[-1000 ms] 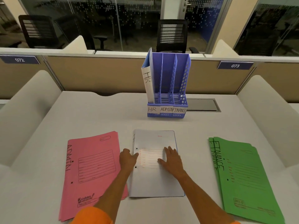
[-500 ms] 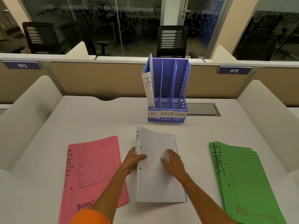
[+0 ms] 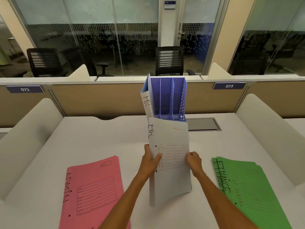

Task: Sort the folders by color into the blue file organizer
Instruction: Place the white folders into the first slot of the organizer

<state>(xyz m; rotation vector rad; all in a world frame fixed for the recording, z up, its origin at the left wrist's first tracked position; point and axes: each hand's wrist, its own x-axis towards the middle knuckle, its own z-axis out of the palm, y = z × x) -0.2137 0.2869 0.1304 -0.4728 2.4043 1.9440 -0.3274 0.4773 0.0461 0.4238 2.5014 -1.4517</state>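
Hands [image 3: 171, 160] grip my white folder [image 3: 170, 162] by both edges above the counter [image 3: 99, 138]; floppy, it could snag the organizer [image 3: 170, 98] divider or enter the wrong slot.

White HR folder [image 3: 171, 156] held upright mid-desk; pink ADMIN pile [image 3: 92, 194] flat left, green FINANCE pile [image 3: 247, 190] flat right; blue organizer [image 3: 171, 98] behind, one white folder [image 3: 146, 100] in left slot.

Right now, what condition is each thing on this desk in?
White HR folder: lifted, nearly upright, gripped at both side edges.
Left hand: closed on its left edge.
Right hand: closed on its right edge.
Blue file organizer: upright, one HR folder in its left slot.
Pink ADMIN folders: stacked flat.
Green FINANCE folders: stacked flat.
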